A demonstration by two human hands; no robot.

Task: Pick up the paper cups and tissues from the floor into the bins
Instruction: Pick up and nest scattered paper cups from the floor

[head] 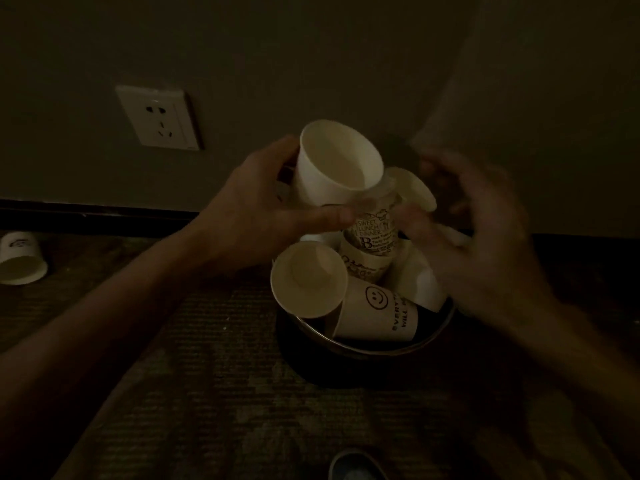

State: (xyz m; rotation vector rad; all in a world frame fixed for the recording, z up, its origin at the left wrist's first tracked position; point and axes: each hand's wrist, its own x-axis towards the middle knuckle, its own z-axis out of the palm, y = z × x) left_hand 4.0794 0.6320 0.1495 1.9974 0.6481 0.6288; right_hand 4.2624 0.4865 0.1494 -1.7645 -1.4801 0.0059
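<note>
**Setting one more cup onto an overfull bin**

Gripping a plain white paper cup [337, 164] by its side wall, the left hand [256, 216] is holding it tilted, mouth toward the camera, just above the heap of cups standing proud of the round bin [381, 348]. The right hand [485, 237] is hovering at the right of the heap, blurred, its fingers spread and loosely bent. It seems to be holding nothing, though I cannot tell whether a fingertip is brushing the pile.

The bin is looking crammed. A smiley-face cup [377, 313] is lying on its side against the near rim, and a printed cup [372, 233] is sticking up in the middle. Dropping the held cup loose on top is likely asking for a spill onto the carpet [214, 393]. Nesting it is the better way, I judge: sliding it base-first into the wide-mouthed cup [308, 278] at the front left while the free hand is steadying the pile.

One stray cup [20, 259] is lying on the floor at the far left, near the wall and well apart from the bin, waiting to be collected. No tissues are showing.
</note>
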